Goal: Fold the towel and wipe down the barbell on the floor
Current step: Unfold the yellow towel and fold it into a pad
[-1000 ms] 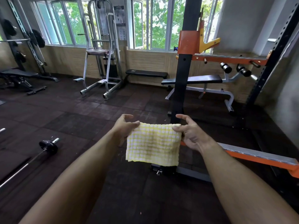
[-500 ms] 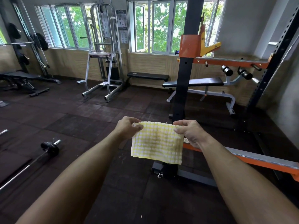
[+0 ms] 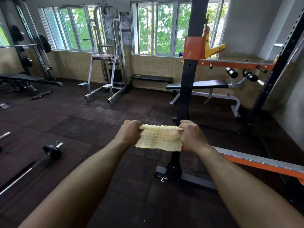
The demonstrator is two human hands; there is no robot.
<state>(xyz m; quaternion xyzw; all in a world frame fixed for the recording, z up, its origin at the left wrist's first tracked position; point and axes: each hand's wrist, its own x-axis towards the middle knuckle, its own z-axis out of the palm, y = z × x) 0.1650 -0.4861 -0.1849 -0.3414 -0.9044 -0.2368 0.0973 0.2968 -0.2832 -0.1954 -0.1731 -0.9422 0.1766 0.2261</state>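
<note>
A yellow-and-white checked towel hangs folded in front of me at arm's length. My left hand grips its upper left corner and my right hand grips its upper right corner, both fists closed on the cloth. The top edge is stretched taut between them. The barbell lies on the dark floor at the lower left, its steel shaft running off the left edge and a small black plate at its near end. Neither hand is close to it.
A black and orange squat rack upright stands just behind the towel, with its base and an orange rail to the right. Flat benches, a dip station and another rack line the back wall.
Both hands have rolled over the towel's top edge into fists and the towel hangs shorter than before. The view has shifted slightly, showing more of the barbell.
</note>
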